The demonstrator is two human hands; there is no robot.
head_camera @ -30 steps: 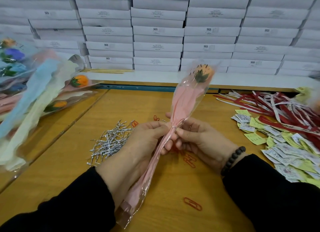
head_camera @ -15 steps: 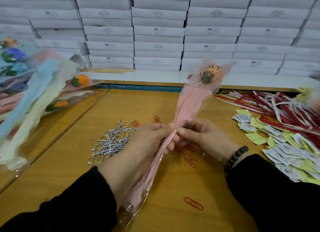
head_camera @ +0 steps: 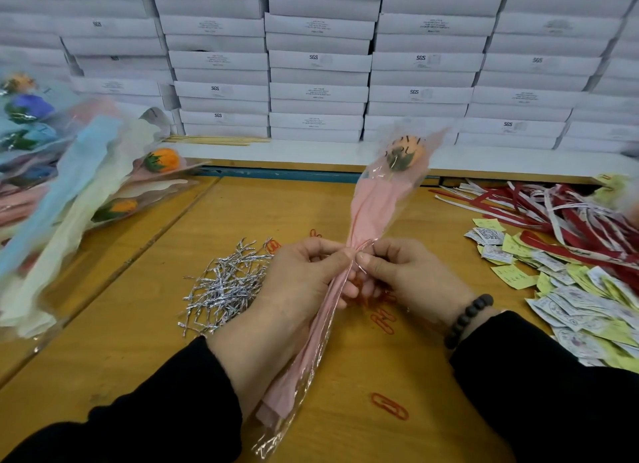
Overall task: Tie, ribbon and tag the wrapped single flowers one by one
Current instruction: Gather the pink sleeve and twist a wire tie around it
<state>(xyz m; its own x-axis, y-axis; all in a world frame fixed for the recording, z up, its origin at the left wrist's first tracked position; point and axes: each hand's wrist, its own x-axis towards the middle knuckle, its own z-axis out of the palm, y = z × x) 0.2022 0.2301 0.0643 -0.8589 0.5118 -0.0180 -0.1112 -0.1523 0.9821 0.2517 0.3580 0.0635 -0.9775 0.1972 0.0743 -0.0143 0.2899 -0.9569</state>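
A single orange flower in pink paper and clear film [head_camera: 371, 207] stands tilted above the wooden table [head_camera: 145, 324], bloom away from me. My left hand [head_camera: 297, 283] grips the wrap at its narrow neck. My right hand [head_camera: 397, 272] pinches a thin silver twist tie [head_camera: 359, 255] at that same neck. A heap of silver twist ties [head_camera: 224, 286] lies left of my hands. Red and white ribbons [head_camera: 560, 220] and yellow and white tags [head_camera: 567, 289] lie at the right.
Wrapped flowers [head_camera: 69, 193] are piled at the left edge. Red paper clips [head_camera: 389, 405] lie scattered near my hands. White boxes [head_camera: 318, 61] are stacked high behind the table.
The flower has tipped a little to the right and turned in my hands. My right fingers have worked at the tie on the neck; both hands stay in place.
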